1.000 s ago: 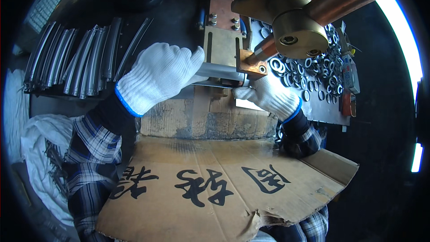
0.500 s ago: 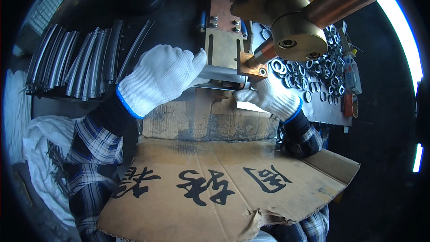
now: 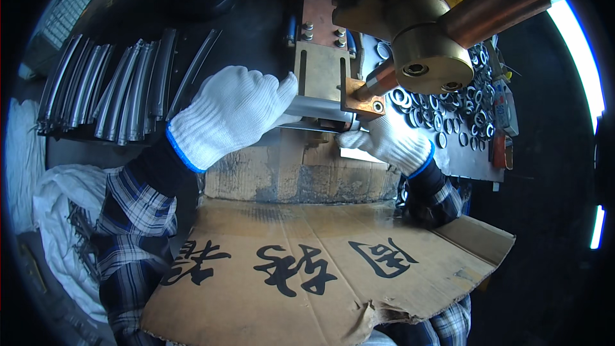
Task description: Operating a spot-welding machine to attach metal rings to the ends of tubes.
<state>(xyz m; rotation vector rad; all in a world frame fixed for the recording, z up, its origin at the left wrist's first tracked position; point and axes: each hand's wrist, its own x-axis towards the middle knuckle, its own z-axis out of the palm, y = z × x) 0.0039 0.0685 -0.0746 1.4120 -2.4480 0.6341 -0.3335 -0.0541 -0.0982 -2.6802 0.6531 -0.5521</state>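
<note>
Metal tube (image 3: 320,109) lying crosswise just below the copper block (image 3: 364,97), and I've got the gloved left hand (image 3: 234,112) curled around its left end! Over at the right end, my gloved right hand (image 3: 392,141) sits close in, thumb bent; from here I can't tell whether it grips. Curved metal strips (image 3: 125,90) lie left, loose metal rings (image 3: 448,112) right, cardboard sheet (image 3: 256,307) below.

two gloved hands (image 3: 227,112), one lettered cardboard sheet (image 3: 250,307), one copper block (image 3: 362,106), over ten metal strips (image 3: 131,91), dozens of rings (image 3: 414,116)
</note>
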